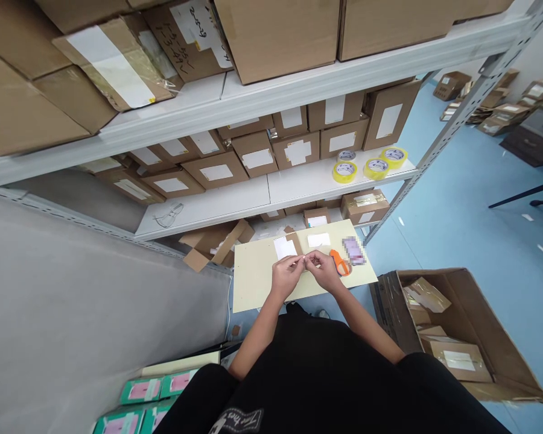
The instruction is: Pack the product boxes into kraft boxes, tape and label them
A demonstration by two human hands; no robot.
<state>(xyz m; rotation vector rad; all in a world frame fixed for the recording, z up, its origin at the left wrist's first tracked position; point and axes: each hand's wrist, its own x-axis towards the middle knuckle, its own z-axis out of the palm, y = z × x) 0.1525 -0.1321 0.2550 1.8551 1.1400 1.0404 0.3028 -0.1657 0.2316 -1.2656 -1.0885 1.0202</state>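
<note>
Above the table (253, 278), the left hand (286, 276) and right hand (323, 271) met at bent fingertips, anything gripped there too small to tell, with white-labelled cardboard (286, 246) just beyond and an orange tool (339, 263) beside the right.

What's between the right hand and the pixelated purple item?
An orange tool lies on the pale tabletop between the right hand and the pixelated purple item, as the head view shows.
</note>
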